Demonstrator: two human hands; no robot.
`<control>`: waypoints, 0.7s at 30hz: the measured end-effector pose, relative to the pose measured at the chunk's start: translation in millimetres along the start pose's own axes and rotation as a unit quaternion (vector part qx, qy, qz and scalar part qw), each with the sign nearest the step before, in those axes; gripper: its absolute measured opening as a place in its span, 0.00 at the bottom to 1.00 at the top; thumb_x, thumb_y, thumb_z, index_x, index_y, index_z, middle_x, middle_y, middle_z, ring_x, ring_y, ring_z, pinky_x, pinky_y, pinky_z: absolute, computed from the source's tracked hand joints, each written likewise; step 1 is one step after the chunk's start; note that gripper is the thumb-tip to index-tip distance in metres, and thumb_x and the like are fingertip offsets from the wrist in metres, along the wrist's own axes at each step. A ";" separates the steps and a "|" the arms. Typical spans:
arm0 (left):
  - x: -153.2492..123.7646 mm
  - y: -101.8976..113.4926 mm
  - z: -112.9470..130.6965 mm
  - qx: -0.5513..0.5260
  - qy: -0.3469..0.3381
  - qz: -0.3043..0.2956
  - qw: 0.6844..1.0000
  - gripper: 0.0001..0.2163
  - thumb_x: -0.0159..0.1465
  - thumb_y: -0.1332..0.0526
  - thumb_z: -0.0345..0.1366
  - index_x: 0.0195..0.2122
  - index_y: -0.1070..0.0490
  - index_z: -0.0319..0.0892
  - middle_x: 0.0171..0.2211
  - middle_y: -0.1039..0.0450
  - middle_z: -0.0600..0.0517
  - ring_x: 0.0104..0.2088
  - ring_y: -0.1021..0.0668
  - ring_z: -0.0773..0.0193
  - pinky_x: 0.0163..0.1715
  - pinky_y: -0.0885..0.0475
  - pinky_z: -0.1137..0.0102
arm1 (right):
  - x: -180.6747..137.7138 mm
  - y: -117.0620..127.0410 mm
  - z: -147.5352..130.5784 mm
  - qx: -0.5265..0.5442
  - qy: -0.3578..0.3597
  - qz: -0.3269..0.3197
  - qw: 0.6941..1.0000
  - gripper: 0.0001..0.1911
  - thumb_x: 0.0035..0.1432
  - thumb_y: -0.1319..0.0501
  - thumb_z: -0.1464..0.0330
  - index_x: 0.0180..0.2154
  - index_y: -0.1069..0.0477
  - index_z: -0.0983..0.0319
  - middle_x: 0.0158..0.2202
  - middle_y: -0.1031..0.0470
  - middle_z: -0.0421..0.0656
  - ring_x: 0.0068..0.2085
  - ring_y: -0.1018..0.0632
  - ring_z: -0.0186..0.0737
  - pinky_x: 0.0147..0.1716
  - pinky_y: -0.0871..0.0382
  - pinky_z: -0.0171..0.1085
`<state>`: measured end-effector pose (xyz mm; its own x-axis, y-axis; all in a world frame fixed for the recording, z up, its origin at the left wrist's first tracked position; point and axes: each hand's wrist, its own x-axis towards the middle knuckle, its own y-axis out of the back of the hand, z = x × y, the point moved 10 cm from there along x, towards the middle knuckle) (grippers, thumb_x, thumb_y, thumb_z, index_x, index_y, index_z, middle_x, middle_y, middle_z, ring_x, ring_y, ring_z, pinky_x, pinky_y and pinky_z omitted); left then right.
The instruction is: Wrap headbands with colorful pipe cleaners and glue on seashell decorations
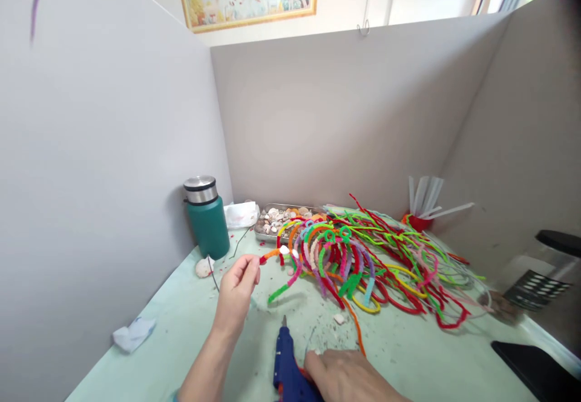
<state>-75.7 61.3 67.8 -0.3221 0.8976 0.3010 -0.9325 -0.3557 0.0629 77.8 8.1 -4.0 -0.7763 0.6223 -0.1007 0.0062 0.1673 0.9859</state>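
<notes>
My left hand (238,284) pinches the red end of a headband wound in coloured pipe cleaner (293,276), which curves through orange and magenta to a green tip. Small white shells (284,249) sit on its upper part. At the bottom of the view my right hand (351,375) is closed at the handle of a blue hot glue gun (285,353); most of its fingers are hidden. The gun's nozzle points away from me, below the headband and apart from it. Behind lie several more wrapped headbands (358,263) in a row.
A metal tray of shells (265,237) stands at the back, beside a green bottle (206,226). Loose pipe cleaners (399,244) heap up on the right, near a red cup (420,223) of white sticks. Grey partitions (336,123) enclose the table. A crumpled tissue (134,333) lies left.
</notes>
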 end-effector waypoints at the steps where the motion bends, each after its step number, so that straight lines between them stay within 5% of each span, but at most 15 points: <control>1: 0.5 1.4 0.1 0.008 -0.002 0.004 1.000 0.13 0.62 0.47 0.44 0.25 0.38 0.41 0.19 0.45 0.59 0.21 0.43 0.72 0.21 0.47 0.75 | -4.2 6.7 4.9 0.060 -0.006 -0.004 0.998 0.06 0.49 0.42 0.75 0.33 0.34 0.63 0.27 0.24 0.44 0.27 0.25 0.41 0.21 0.44 0.33; 5: 1.6 5.3 1.4 0.026 -0.004 0.020 0.999 0.12 0.61 0.46 0.45 0.27 0.37 0.42 0.21 0.44 0.59 0.23 0.41 0.71 0.24 0.45 0.76 | -23.8 50.5 32.4 0.385 -0.025 0.015 0.922 0.08 0.50 0.42 0.72 0.35 0.35 0.61 0.30 0.28 0.40 0.31 0.27 0.37 0.27 0.37 0.31; 9: 1.2 3.4 -3.9 0.019 0.028 0.023 0.999 0.12 0.60 0.45 0.46 0.30 0.34 0.42 0.21 0.42 0.59 0.23 0.40 0.70 0.24 0.44 0.76 | -28.8 84.2 48.6 0.698 0.013 0.049 0.714 0.10 0.56 0.45 0.63 0.38 0.39 0.61 0.26 0.34 0.38 0.23 0.30 0.32 0.21 0.36 0.32; 12: 0.1 -0.1 -8.6 0.015 0.051 0.025 0.998 0.13 0.59 0.45 0.47 0.31 0.34 0.42 0.20 0.41 0.59 0.23 0.39 0.70 0.23 0.43 0.76 | -24.3 96.9 51.0 0.781 0.043 0.100 0.615 0.12 0.58 0.46 0.59 0.34 0.38 0.62 0.24 0.38 0.37 0.19 0.36 0.27 0.17 0.41 0.29; 14: -0.6 -3.1 -9.9 0.019 0.056 0.022 0.998 0.13 0.59 0.45 0.47 0.29 0.34 0.42 0.20 0.42 0.59 0.22 0.39 0.70 0.23 0.43 0.76 | -19.1 93.9 49.1 0.788 0.027 0.113 0.605 0.13 0.57 0.45 0.58 0.34 0.38 0.63 0.22 0.40 0.36 0.18 0.39 0.26 0.15 0.44 0.27; 19: -2.5 -12.6 -8.6 0.039 0.057 -0.007 0.998 0.14 0.58 0.45 0.47 0.28 0.33 0.41 0.19 0.42 0.58 0.22 0.38 0.69 0.22 0.43 0.76 | -15.5 84.9 60.3 0.718 -0.055 0.180 0.670 0.16 0.53 0.39 0.58 0.33 0.35 0.65 0.22 0.37 0.38 0.22 0.36 0.29 0.20 0.42 0.29; 21: -3.1 -15.4 -8.6 0.042 0.061 -0.020 0.997 0.13 0.58 0.44 0.47 0.30 0.31 0.42 0.20 0.40 0.58 0.22 0.37 0.69 0.22 0.42 0.76 | -16.3 80.1 66.3 0.710 -0.083 0.188 0.673 0.17 0.51 0.38 0.58 0.34 0.34 0.65 0.21 0.37 0.37 0.23 0.36 0.30 0.22 0.41 0.30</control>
<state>-61.8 66.2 57.8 -0.3075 0.9344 0.1798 -0.9295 -0.3354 0.1533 132.7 62.0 67.7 -0.4703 0.8825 -0.0091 0.8711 0.4625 -0.1655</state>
